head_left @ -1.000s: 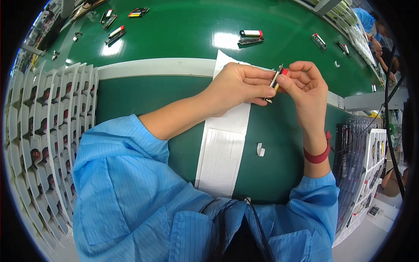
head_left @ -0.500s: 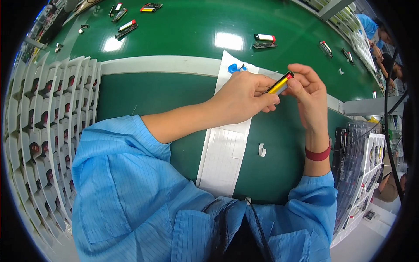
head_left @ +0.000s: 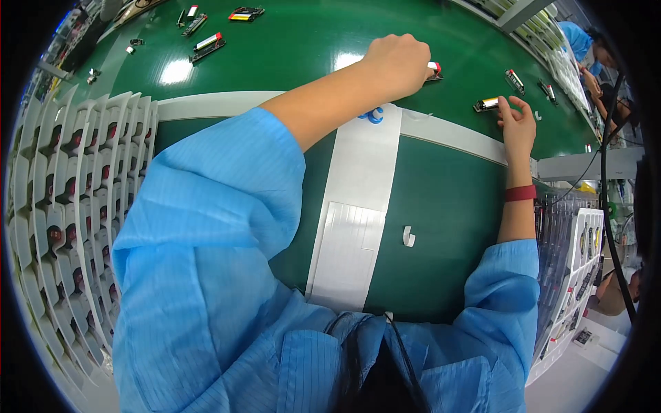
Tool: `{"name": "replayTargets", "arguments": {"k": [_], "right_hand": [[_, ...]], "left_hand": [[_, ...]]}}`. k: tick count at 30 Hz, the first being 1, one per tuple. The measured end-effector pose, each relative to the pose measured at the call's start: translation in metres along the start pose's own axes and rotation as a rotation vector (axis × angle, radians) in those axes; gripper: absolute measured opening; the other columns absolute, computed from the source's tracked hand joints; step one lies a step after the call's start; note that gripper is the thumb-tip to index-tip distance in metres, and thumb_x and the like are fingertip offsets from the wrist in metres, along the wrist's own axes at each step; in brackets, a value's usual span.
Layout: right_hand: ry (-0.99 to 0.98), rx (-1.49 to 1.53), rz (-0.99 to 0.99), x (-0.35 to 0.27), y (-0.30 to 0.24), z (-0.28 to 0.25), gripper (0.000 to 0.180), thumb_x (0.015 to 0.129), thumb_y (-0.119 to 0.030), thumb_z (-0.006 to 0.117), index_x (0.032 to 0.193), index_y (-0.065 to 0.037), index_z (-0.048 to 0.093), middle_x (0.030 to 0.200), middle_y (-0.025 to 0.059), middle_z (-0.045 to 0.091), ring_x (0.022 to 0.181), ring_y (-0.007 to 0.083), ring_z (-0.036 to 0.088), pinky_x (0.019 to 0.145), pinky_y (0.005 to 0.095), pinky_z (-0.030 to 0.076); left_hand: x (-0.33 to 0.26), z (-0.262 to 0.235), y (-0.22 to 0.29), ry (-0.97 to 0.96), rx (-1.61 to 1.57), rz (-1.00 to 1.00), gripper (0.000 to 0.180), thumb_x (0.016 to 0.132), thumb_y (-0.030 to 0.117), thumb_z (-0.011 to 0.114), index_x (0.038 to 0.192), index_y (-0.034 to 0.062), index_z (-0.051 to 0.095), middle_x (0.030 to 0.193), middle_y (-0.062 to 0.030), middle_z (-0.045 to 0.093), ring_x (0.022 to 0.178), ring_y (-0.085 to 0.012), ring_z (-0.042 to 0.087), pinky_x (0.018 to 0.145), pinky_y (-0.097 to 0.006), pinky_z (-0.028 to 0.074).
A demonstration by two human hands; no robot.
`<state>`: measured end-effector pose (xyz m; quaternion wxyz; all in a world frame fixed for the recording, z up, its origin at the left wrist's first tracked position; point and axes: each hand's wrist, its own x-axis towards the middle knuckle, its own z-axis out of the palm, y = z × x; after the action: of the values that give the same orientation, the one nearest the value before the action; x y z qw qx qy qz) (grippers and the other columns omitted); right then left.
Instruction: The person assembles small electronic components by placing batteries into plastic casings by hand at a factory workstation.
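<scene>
Our left hand is curled into a fist at upper centre of the frame, closed on a small part with a red and white end that pokes out at its right side against the green belt. Our right hand lies further right with fingers loosely spread, fingertips touching a small silver cylinder on the belt; it grips nothing.

We lean over a dark green mat, edged above by a pale strip that divides it from the glossy belt. A white band runs down the middle of the mat to a ribbed white sheet. Just below our left fist sits a small blue piece. A tiny white clip lies on the mat, centre right.

White slotted trays holding dark red-tipped parts fill the left edge. More small parts lie scattered on the belt, upper left. Clear trays stand lower right. Another person in blue is at upper right.
</scene>
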<state>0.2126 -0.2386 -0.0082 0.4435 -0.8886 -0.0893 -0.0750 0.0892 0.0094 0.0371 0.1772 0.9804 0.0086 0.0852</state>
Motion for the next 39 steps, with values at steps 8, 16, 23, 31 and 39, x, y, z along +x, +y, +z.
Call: {"name": "replayTargets", "arguments": {"k": [8,16,23,31,39], "right_hand": [[0.029,0.103,-0.195,-0.029,-0.008,0.004,0.029,0.079,-0.019,0.065,0.102,-0.002,0.058,0.092,0.0052,0.063,0.077,0.0099,0.058,0.063,0.0221,0.046],[-0.313,0.231,-0.397,-0.107,-0.069,0.014,0.012,0.081,-0.008,0.061,0.092,-0.003,0.061,0.081,0.0036,0.061,0.072,0.0089,0.057,0.062,0.0206,0.045],[-0.681,-0.222,-0.813,-0.229,-0.134,0.009,0.032,0.069,-0.004,0.061,0.101,0.000,0.056,0.105,0.0149,0.056,0.095,0.0281,0.053,0.076,0.0328,0.048],[-0.643,-0.220,-0.796,-0.235,-0.135,0.017,0.036,0.066,0.000,0.054,0.102,0.005,0.053,0.102,0.0179,0.056,0.092,0.0301,0.054,0.078,0.0328,0.049],[-0.718,-0.204,-0.797,-0.231,-0.139,0.014,0.026,0.067,0.002,0.056,0.092,0.002,0.053,0.093,0.0171,0.058,0.085,0.0250,0.057,0.066,0.0343,0.050]], "left_hand": [[0.012,0.028,-0.010,0.024,-0.008,-0.052,0.023,0.074,0.026,0.065,0.081,0.0041,0.065,0.077,-0.0112,0.063,0.070,-0.0270,0.062,0.064,-0.034,0.051],[-0.029,0.005,-0.089,0.363,0.293,0.443,0.010,0.073,0.006,0.053,0.080,0.0056,0.046,0.078,-0.0096,0.046,0.070,-0.0247,0.056,0.056,-0.034,0.047],[-0.037,0.004,-0.084,0.192,0.087,0.224,0.023,0.080,0.017,0.057,0.097,0.0047,0.064,0.096,-0.0087,0.061,0.082,-0.0256,0.059,0.076,-0.035,0.048],[-0.028,-0.004,-0.057,0.124,0.095,0.073,0.017,0.077,0.012,0.060,0.092,0.0050,0.063,0.093,-0.0081,0.061,0.081,-0.0248,0.059,0.072,-0.033,0.048],[-0.044,0.012,-0.100,0.309,0.211,0.526,0.020,0.076,0.006,0.057,0.096,0.0046,0.057,0.099,-0.0063,0.055,0.083,-0.0244,0.058,0.073,-0.032,0.049]]}}
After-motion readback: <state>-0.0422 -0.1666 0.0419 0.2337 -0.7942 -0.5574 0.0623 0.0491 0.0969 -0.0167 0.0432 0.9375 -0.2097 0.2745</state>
